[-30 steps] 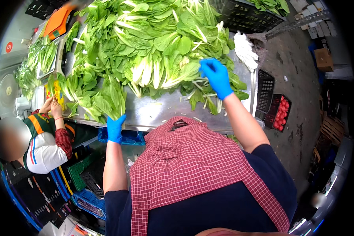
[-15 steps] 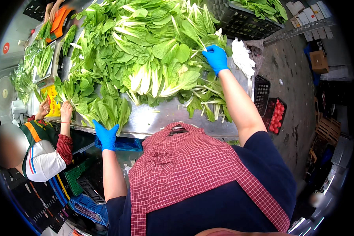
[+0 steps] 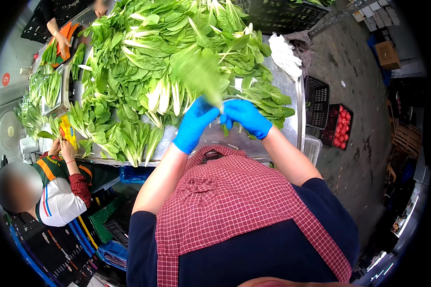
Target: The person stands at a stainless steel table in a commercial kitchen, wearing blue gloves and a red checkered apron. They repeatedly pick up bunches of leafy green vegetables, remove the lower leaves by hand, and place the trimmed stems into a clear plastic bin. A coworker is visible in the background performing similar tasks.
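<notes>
Both my blue-gloved hands meet near the table's front edge, at the stem end of one bunch of leafy greens point(image 3: 198, 74). Its leaves point away from me and are smeared by motion. My left hand point(image 3: 195, 123) is closed about the base from the left. My right hand point(image 3: 246, 117) pinches the stem end from the right, its fingers curled. Beyond them spreads a big heap of leafy greens point(image 3: 148, 62) with pale stalks. Looser leaves and stems point(image 3: 268, 98) lie just past my right hand.
A metal table point(image 3: 299, 110) carries the heap, with a white cloth point(image 3: 285, 53) on its right edge. At left, a co-worker's hands point(image 3: 64, 147) handle greens beside a yellow packet point(image 3: 68, 131). Black crates point(image 3: 317, 100) and a crate of red produce point(image 3: 341, 126) stand on the floor at right.
My left hand has left the greens at the front left and my right hand has come in from the far right. They now meet in the middle on one bunch.
</notes>
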Demonstrator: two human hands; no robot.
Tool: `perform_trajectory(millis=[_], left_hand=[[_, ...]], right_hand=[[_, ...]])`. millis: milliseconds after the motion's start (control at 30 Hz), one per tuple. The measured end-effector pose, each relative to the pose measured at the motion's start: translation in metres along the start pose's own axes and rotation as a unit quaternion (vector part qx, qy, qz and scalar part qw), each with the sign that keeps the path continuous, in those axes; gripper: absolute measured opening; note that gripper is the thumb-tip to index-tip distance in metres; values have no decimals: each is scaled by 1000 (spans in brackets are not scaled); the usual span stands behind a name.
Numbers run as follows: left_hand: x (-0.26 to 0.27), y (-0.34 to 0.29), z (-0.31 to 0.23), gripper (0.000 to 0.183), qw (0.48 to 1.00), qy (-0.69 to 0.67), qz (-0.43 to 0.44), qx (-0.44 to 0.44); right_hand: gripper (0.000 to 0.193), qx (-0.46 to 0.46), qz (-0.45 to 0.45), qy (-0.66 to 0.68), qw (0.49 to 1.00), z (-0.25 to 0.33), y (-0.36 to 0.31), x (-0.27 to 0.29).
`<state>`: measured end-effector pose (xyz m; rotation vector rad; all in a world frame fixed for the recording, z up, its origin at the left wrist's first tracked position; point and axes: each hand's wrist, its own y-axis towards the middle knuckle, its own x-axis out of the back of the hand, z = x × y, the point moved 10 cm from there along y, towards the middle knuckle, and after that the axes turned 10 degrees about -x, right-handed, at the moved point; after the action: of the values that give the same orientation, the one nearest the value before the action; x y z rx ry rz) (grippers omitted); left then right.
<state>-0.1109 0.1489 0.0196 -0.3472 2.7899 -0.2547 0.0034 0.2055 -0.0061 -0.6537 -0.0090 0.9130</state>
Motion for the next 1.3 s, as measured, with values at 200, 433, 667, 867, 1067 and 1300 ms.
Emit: perform_trajectory(millis=[200, 433, 667, 867, 1067, 1300], left_hand=[[22, -3, 14, 31, 977, -189, -102, -5], [76, -25, 43, 35, 963, -184, -199, 10], [90, -28, 63, 34, 963, -175, -202, 31], [86, -15, 48, 33, 966, -159, -201, 19], [82, -3, 27, 29, 967, -160, -199, 4], [82, 9, 2, 27, 966, -149, -206, -52]], right_hand=[[28, 77, -32, -241, 967, 32, 27, 1], [48, 301, -206, -590, 721, 139, 132, -2], [28, 334, -101, -670, 655, 136, 193, -13], [27, 294, -77, -445, 842, 151, 178, 28], [26, 209, -125, -154, 958, 172, 119, 72], [39, 211, -55, -108, 970, 166, 63, 68]])
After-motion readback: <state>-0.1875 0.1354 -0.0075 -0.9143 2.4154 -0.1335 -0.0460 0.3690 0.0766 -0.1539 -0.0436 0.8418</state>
